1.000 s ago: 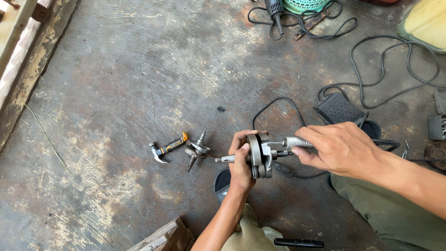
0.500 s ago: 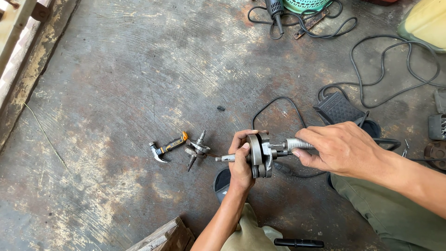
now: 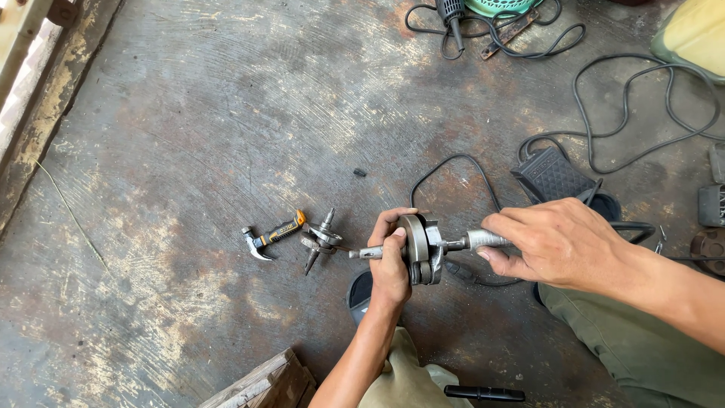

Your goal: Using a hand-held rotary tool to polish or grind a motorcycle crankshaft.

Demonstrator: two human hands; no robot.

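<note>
A grey metal crankshaft [image 3: 424, 248], with round webs and a shaft sticking out each side, is held level above the concrete floor. My left hand [image 3: 390, 261] grips its web and left shaft from below. My right hand [image 3: 555, 240] is closed around the right shaft end. On the floor just left of my left hand lie a second, smaller crankshaft [image 3: 320, 240] and a small claw hammer [image 3: 269, 236] with an orange-and-black handle.
A black foot pedal [image 3: 552, 175] with black cables [image 3: 642, 106] lies at the right. A power tool [image 3: 451, 13] and a green object sit at the top. A wooden block [image 3: 264, 381] is at the bottom, a wooden frame [image 3: 30, 83] at the left. My knees are below.
</note>
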